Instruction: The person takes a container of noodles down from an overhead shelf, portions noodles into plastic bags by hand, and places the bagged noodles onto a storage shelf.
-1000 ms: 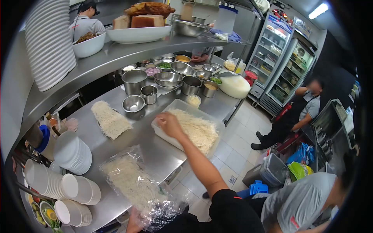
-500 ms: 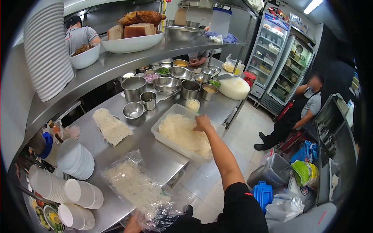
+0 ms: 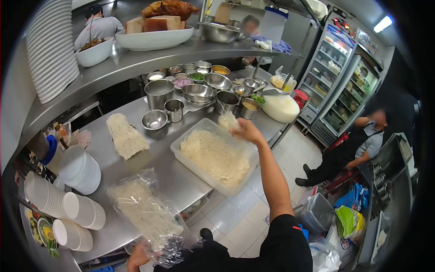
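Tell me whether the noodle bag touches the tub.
Apart. The head view shows a plain strip of bare steel table between the noodle bag and the tub.

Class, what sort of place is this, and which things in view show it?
Most likely a restaurant kitchen: a steel counter with many metal bowls, stacks of white bowls, and tall glass-door refrigerators beyond.

Noodles [image 3: 213,156] lie in the tub [image 3: 233,185] beside the bowls [image 3: 198,93].
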`<state>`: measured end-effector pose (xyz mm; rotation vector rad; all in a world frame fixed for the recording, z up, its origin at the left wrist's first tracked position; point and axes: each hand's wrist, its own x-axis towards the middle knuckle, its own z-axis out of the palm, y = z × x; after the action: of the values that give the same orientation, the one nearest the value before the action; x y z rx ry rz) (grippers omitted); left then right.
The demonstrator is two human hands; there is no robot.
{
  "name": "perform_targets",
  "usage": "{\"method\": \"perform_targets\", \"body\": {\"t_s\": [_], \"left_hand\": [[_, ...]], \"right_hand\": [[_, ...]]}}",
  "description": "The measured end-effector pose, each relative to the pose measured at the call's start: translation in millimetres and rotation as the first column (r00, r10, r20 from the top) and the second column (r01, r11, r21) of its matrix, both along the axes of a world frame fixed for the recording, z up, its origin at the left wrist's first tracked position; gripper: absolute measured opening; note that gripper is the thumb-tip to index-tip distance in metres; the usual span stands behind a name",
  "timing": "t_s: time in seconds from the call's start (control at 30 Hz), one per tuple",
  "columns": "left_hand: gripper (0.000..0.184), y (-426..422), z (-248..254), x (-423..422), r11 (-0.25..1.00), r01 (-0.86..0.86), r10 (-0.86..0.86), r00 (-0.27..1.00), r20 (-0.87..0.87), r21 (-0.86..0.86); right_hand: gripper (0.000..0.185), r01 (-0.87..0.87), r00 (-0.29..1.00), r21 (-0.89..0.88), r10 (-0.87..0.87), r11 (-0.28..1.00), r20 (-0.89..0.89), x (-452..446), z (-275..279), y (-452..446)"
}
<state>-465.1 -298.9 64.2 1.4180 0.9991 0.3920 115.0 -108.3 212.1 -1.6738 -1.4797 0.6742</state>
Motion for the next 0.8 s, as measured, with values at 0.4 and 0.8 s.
{"method": "perform_targets", "body": {"t_s": [0.4, 0.8], "left_hand": [[0.069, -35.5, 34.9, 60.8, 0.903, -0.429, 0.422, 0.888, 0.185, -0.003], [0.076, -89.5, -22.1, 22.6, 0.802, -0.596, 0.585, 0.771, 0.254, -0.036]], "right_hand": [[0.026, -0.269, 0.952, 0.009, 0.267, 0.963, -0.150, 3.2, 101.6, -7.0], [0.028, -0.368, 0.923, -0.005, 0.365, 0.930, -0.121, -14.7, 159.2, 22.3]]}}
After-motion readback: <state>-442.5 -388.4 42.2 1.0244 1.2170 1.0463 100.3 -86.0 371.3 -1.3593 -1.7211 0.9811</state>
